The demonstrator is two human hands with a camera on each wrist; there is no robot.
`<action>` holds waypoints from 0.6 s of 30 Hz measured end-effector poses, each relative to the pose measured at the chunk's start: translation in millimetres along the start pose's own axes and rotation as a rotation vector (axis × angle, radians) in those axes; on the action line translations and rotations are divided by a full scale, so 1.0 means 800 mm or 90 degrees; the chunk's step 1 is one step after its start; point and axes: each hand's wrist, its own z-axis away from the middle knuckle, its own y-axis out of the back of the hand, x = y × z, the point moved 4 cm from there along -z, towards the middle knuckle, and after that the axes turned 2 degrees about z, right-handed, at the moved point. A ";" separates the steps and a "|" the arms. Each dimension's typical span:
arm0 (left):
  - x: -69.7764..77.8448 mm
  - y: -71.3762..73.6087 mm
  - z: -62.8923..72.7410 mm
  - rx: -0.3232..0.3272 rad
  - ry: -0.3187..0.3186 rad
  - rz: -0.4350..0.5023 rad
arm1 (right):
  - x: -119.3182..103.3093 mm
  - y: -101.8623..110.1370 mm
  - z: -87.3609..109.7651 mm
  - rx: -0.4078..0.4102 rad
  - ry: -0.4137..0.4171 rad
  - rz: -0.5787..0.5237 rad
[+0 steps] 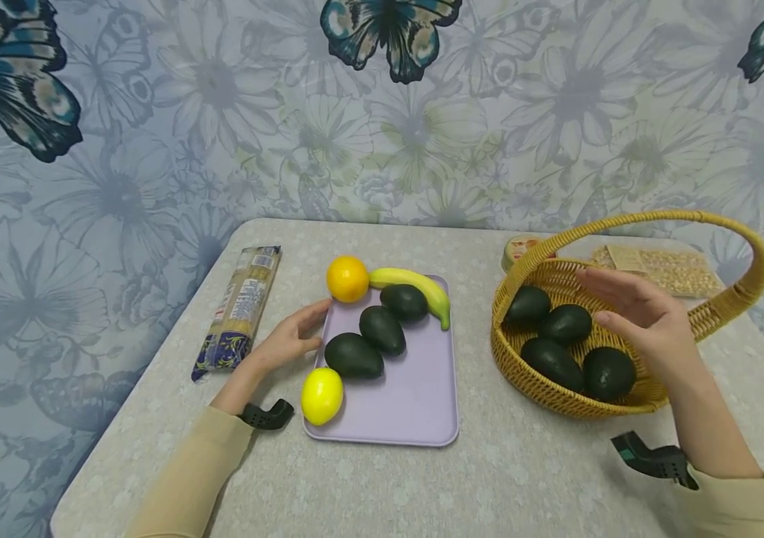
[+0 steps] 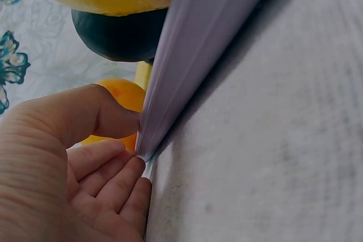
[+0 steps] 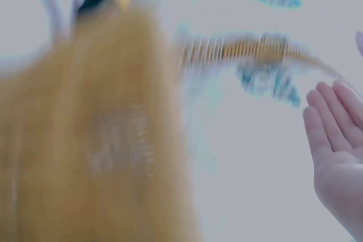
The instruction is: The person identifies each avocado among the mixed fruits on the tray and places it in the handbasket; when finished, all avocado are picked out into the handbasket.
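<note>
My left hand point(image 1: 288, 340) rests at the left edge of a lilac tray point(image 1: 416, 403), its thumb touching the rim point(image 2: 161, 97) in the left wrist view. On the tray lie three dark avocados point(image 1: 353, 356), a lemon point(image 1: 322, 396) at the near left corner, an orange point(image 1: 347, 279) at the far left corner and a banana point(image 1: 416, 280) along the far right corner. Above the right side of a wicker basket point(image 1: 523, 381) hovers my right hand point(image 1: 651, 321), fingers extended and holding nothing. Several avocados point(image 1: 565, 324) sit in the basket. The right wrist view is blurred by motion.
A pack of pasta point(image 1: 237, 306) lies left of the tray. Behind the basket are a round tin point(image 1: 516, 250) and a bag of light kernels point(image 1: 671, 270). The basket's tall handle point(image 1: 664, 215) arches over it. A patterned wall point(image 1: 382, 149) borders the table's far edge.
</note>
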 end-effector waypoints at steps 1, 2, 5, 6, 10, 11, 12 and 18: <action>-0.001 0.000 0.000 0.000 -0.005 -0.001 | -0.003 -0.015 -0.005 -0.009 0.033 -0.038; -0.001 0.000 0.000 0.000 -0.009 -0.001 | -0.004 -0.031 -0.011 -0.022 0.059 -0.073; -0.002 0.002 -0.001 -0.001 -0.019 -0.003 | 0.001 -0.082 -0.027 -0.064 0.067 -0.093; -0.002 0.002 -0.001 -0.001 -0.022 -0.004 | 0.006 -0.099 -0.033 -0.079 0.058 -0.079; 0.000 0.001 -0.002 -0.001 -0.033 0.008 | 0.041 -0.155 -0.049 -0.149 -0.031 -0.016; 0.000 0.001 -0.002 0.000 -0.033 0.009 | 0.052 -0.166 -0.053 -0.164 -0.053 -0.016; 0.000 0.001 -0.002 0.001 -0.034 0.010 | 0.064 -0.176 -0.056 -0.178 -0.078 -0.014; 0.001 0.000 0.001 0.006 -0.018 0.001 | 0.121 -0.234 -0.067 -0.239 -0.193 -0.013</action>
